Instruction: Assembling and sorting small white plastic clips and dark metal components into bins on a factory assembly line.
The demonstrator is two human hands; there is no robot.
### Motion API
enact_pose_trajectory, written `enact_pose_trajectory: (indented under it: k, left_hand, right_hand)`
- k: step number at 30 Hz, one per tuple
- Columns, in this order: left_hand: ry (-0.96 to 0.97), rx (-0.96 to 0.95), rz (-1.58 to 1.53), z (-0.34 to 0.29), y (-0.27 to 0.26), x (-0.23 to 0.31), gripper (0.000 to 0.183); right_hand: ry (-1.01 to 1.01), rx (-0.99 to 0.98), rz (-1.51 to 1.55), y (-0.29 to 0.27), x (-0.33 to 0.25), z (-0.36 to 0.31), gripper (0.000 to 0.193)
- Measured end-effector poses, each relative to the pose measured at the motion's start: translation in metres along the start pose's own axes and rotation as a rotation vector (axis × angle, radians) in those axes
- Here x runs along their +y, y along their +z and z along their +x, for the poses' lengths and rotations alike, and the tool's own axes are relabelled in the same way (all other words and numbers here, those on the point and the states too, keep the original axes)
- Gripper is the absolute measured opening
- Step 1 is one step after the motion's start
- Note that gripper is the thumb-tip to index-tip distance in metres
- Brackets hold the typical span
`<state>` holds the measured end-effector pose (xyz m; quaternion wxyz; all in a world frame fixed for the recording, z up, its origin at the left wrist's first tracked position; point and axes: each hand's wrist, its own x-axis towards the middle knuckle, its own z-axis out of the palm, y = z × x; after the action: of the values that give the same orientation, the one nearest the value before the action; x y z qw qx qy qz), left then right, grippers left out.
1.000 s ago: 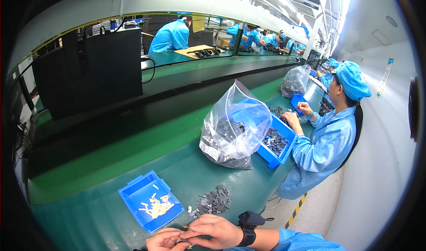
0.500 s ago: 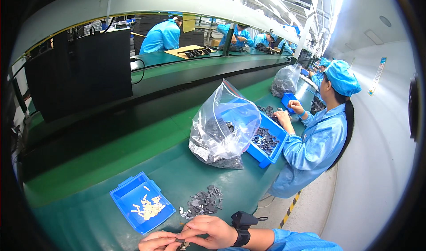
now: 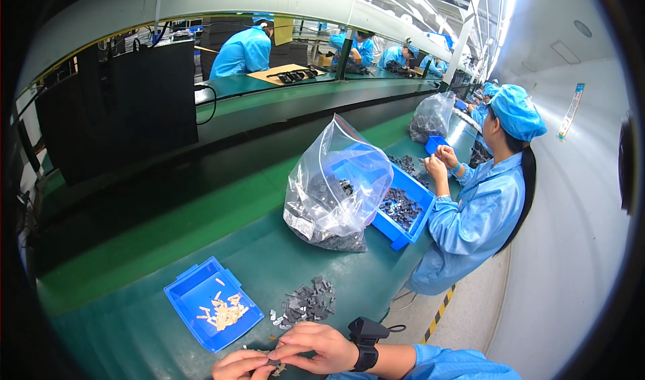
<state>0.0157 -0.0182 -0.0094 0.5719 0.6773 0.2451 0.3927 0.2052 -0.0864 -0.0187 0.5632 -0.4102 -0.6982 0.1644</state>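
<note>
At the lower edge, my left hand [image 3: 239, 366] and my right hand [image 3: 318, 348] meet fingertip to fingertip. Both pinch a small dark plastic part [image 3: 273, 362], mostly covered by the fingers. A few small light pieces lie just under and behind the fingertips. Beyond my right hand a loose pile of small dark grey plastic parts [image 3: 308, 304] lies on the green table. To its left stands a shallow blue tray [image 3: 183, 311] with small cream-coloured strips [image 3: 226, 313] in it. A black device is strapped round my right wrist.
A clear plastic bag [image 3: 322, 202] of dark parts leans against a larger blue bin [image 3: 399, 240] holding more of them. A co-worker in blue [image 3: 480, 195] sits at the right, hands raised. A black panel [image 3: 117, 111] stands at the far left beyond the green conveyor surface [image 3: 168, 235].
My hands stay together on the small part with hardly any movement. The co-worker at the right has lifted both hands from the bin and brought them together. The view has shifted slightly.
</note>
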Motion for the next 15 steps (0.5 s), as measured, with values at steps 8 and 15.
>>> enact_pose_trajectory:
  k: [8,15]
  left_hand:
    - [-0.004,-0.005,0.027,-0.003,-0.006,-0.001,0.012]
    - [-0.019,0.111,0.107,-0.001,-0.002,0.008,0.012]
  right_hand:
    - [0.059,0.014,-0.013,0.008,0.002,-0.002,0.057]
    - [0.325,0.042,0.202,-0.004,-0.025,0.016,0.032]
